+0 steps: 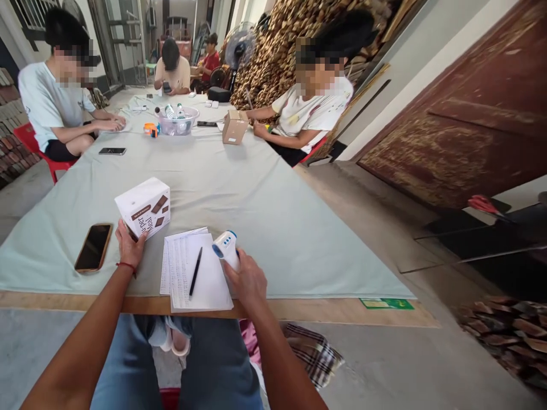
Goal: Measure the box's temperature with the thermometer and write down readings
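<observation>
My left hand (131, 246) grips the lower edge of a white box (145, 206) with brown pictures and lettering, which is tilted on the cloth. Wrapped round the handle of a white and blue infrared thermometer (226, 248) is my right hand (248, 277); the blue-rimmed head points up and left. Between the hands lie written paper sheets (177, 273) with a black pen (195, 273) across them. A smartphone (93, 247) in an orange-brown case rests left of my left hand.
A pale green cloth (290, 228) covers the long table. Farther off are a plastic basin (177, 122) of bottles, an orange tape measure (151, 130), a cardboard box (235, 126) and another phone (112, 151). People sit at the left, right and far end.
</observation>
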Tool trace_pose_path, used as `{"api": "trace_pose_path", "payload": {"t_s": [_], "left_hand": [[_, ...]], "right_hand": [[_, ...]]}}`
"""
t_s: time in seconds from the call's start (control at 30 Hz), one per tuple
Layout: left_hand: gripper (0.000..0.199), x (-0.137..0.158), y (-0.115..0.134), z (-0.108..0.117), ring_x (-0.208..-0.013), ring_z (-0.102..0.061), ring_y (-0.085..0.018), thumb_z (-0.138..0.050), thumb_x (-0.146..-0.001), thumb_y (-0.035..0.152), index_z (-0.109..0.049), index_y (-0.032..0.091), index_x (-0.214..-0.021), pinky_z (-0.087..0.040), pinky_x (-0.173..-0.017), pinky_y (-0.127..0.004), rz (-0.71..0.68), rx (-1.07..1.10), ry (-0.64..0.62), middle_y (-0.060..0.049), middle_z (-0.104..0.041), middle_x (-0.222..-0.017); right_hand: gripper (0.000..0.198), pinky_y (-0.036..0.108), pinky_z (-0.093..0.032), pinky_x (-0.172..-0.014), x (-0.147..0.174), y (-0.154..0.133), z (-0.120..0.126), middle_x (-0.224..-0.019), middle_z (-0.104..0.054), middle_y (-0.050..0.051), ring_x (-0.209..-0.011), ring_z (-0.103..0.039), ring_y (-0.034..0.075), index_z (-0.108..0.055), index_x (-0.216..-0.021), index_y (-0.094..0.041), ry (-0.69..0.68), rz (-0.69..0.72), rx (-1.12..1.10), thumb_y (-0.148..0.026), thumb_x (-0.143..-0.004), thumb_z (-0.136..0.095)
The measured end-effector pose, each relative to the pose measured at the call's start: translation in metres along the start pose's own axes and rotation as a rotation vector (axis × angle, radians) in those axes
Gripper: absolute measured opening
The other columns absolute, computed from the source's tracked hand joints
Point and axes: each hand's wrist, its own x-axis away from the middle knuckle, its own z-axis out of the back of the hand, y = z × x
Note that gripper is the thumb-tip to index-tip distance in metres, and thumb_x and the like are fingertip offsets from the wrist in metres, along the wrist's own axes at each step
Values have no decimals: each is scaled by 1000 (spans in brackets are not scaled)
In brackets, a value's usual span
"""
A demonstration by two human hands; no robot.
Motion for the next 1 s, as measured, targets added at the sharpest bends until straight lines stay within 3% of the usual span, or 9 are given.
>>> {"api": "trace_pose_path", "payload": {"t_s": [0.17, 0.23, 0.37, 0.43, 0.53, 0.67, 0.8, 0.9, 1.0], "left_hand": [[63, 45, 11, 13, -115, -46, -28, -73, -70, 35, -43, 15, -122, -46, -96, -48, -52, -101, 102, -14, -42, -122], [45, 66, 20, 19, -108, -49, -26, -68, -76, 36, -50, 17, -112, -49, -91, -43, -164, -110, 5, -10, -49, -112], [20, 101, 39, 27, -105, -54, -23, -56, -87, 31, -57, 19, -104, -49, -93, -42, -328, -123, -287, -8, -56, -107], [18, 111, 48, 26, -108, -54, -23, -54, -89, 28, -59, 20, -104, -47, -96, -43, -409, -147, -412, -9, -58, -111], [18, 118, 58, 18, -111, -53, -24, -52, -90, 25, -61, 20, -104, -45, -98, -46, -510, -177, -528, -9, -60, -115], [26, 120, 63, 9, -118, -49, -25, -47, -91, 20, -60, 19, -114, -42, -103, -48, -590, -229, -593, -9, -59, -124], [29, 122, 62, 7, -120, -47, -25, -47, -90, 18, -60, 19, -117, -38, -106, -51, -612, -275, -657, -8, -60, -126], [30, 125, 61, 7, -121, -47, -24, -45, -91, 16, -61, 19, -115, -38, -107, -50, -586, -274, -665, -8, -61, -125], [29, 129, 62, 8, -122, -45, -25, -46, -89, 16, -61, 18, -115, -36, -108, -50, -569, -281, -679, -8, -60, -125]], "right_hand": [[39, 33, -39, -74, -13, 20, -7, -99, -62, 14, -92, -57, 26, -56, -119, -14, -78, 32, 301, -32, -85, -59], [39, 33, -38, -73, -16, 24, -6, -98, -62, 14, -91, -56, 27, -58, -118, -13, -85, 41, 333, -33, -85, -60], [36, 37, -37, -77, -14, 17, -8, -104, -59, 15, -96, -51, 28, -60, -119, -15, 106, 162, 268, -32, -88, -55], [27, 36, -36, -80, -13, 5, -11, -103, -59, 12, -96, -51, 25, -66, -112, -19, 81, 345, 194, -26, -92, -50], [29, 33, -34, -78, -14, -18, -18, -93, -61, 8, -87, -51, 21, -70, -105, -25, -145, 606, 202, -16, -93, -46], [29, 33, -32, -76, -23, -35, -21, -94, -61, 8, -85, -50, 21, -70, -103, -26, -338, 758, 327, -15, -94, -45], [23, 34, -33, -79, -31, -29, -15, -94, -62, 10, -87, -50, 22, -68, -95, -20, -408, 908, 394, -15, -93, -45], [24, 33, -36, -78, -32, -18, -7, -90, -62, 9, -84, -52, 21, -65, -95, -20, -393, 908, 338, -12, -91, -43], [20, 33, -40, -78, -26, -14, -3, -88, -62, 7, -84, -55, 20, -61, -92, -21, -273, 744, 40, -16, -91, -41]]}}
